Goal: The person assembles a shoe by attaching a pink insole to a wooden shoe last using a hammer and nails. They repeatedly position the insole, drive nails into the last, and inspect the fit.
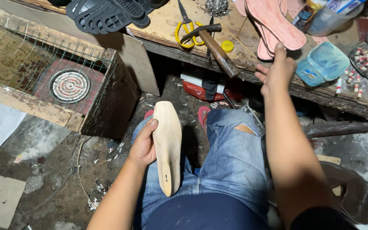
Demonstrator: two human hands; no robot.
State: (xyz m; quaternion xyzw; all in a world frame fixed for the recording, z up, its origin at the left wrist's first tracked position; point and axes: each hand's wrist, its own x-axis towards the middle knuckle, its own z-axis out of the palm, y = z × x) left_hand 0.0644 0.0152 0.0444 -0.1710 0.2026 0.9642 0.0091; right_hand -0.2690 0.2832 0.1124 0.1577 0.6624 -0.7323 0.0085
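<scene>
- At your far left stands a wooden box (43, 81) topped with wire mesh, a round coil heater (70, 86) set inside it; its right edge drops off just beside your left knee.
- On the back edge of the tabletop (162, 25) above the box lies a stack of black soles (107, 15), overhanging the plank a little.
- Your left hand (143, 145) is closed around the left side of a pale wooden shoe last (167, 145), thumb on its upper face; the last lies lengthwise over your left thigh, toe pointing away from you.
- Beyond the toe of the last there is open floor (64, 170) in the dark gap under the tabletop, littered with scraps.
- Yellow-handled scissors (186, 30) and a hammer (216, 44) lie mid-tabletop; the hammer's handle runs out to the front edge and sticks slightly past it.
- Your right hand (277, 70) is raised at the front edge of the tabletop, fingers loosely spread and holding nothing, one fingertip touching the heel end of the pink insoles (273, 21).
- To the right of that hand a clear blue-tinted plastic container (322, 64) sits near the edge, with a small tray of bits (367, 59) beyond it.
</scene>
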